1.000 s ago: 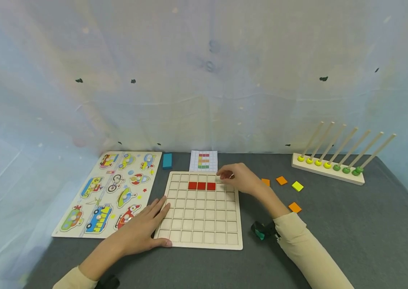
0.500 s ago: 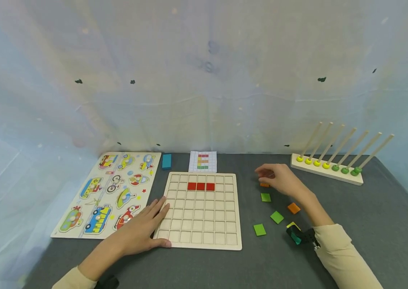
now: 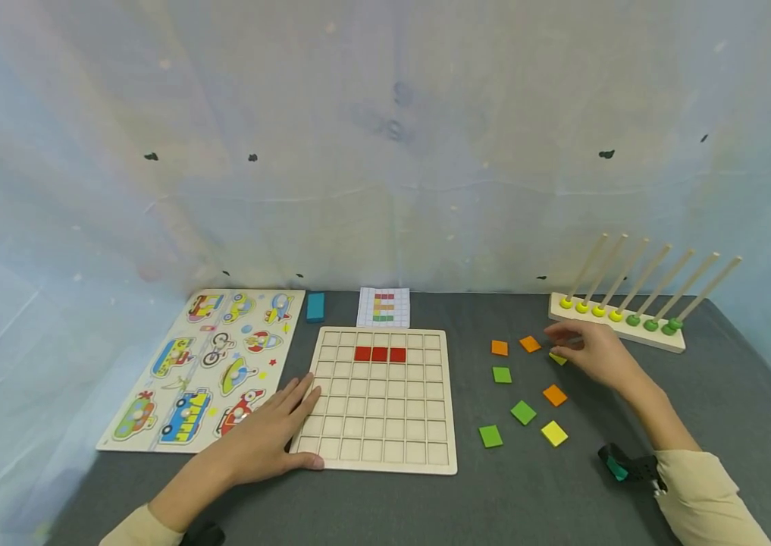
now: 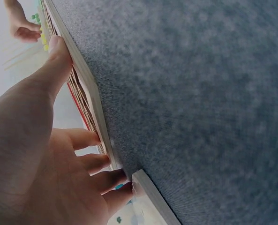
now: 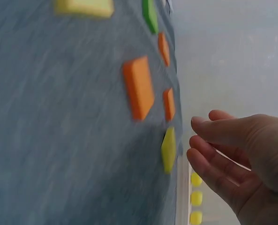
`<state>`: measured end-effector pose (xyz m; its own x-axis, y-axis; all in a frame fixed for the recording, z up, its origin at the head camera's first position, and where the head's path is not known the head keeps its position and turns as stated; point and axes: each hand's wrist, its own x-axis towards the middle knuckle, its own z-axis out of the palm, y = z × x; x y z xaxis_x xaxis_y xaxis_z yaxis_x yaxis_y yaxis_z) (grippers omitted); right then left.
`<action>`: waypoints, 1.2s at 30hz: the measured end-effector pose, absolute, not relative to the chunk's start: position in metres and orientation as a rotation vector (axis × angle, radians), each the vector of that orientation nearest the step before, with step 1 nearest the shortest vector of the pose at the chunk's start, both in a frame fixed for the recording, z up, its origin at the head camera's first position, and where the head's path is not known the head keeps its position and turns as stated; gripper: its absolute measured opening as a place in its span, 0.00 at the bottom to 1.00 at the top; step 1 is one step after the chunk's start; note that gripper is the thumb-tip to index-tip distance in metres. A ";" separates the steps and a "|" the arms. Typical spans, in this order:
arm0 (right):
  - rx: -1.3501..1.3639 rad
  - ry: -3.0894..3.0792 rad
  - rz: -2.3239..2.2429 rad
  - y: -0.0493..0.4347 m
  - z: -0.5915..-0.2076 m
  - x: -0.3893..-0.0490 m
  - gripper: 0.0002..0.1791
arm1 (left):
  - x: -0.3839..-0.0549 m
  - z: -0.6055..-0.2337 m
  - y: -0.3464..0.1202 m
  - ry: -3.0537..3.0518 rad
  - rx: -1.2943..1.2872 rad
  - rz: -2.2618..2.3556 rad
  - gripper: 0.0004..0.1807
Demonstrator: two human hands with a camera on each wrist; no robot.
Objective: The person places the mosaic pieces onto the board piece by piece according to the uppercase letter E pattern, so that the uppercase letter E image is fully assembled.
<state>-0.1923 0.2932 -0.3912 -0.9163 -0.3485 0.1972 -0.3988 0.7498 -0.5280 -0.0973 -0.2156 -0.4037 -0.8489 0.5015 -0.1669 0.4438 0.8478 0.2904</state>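
My left hand (image 3: 265, 436) rests on the left edge of a wooden grid board (image 3: 385, 409), thumb at the near corner and fingers spread. In the left wrist view the thumb and fingertips touch the board's rim (image 4: 94, 93). Three red square tiles (image 3: 380, 354) sit side by side in one of its upper rows. My right hand (image 3: 597, 350), fingers loosely bent, hovers by a yellow tile (image 3: 558, 359) that it partly covers. The right wrist view shows a gap between the fingertips and that yellow tile (image 5: 168, 150); nothing is held.
Orange (image 3: 555, 395), green (image 3: 523, 412) and yellow tiles (image 3: 554, 433) lie loose right of the board. Behind it are a colour-pattern card (image 3: 383, 307) and a blue block (image 3: 315, 307). A vehicle puzzle (image 3: 201, 371) stands left; a peg rack with beads (image 3: 617, 322) stands back right.
My right hand has moved right from the board's top right corner, past the orange tiles, to the far yellow tile. Green tiles and a nearer yellow one are uncovered. My left hand stays put.
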 end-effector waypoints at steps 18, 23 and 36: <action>0.563 -2.922 0.842 0.304 -0.401 -0.190 0.18 | -0.098 -0.406 -0.216 2.794 0.737 0.343 0.58; 0.596 -2.889 0.844 0.303 -0.397 -0.188 0.17 | -0.098 -0.405 -0.216 2.799 0.734 0.339 0.58; 0.708 -2.844 0.883 0.284 -0.384 -0.192 0.17 | -0.097 -0.401 -0.215 2.792 0.721 0.347 0.58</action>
<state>-0.1917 0.2835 -0.3840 -0.8899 -0.4060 0.2082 -0.4524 0.7268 -0.5168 -0.0967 -0.2152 -0.4015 -0.8504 0.4987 -0.1675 0.4425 0.8504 0.2847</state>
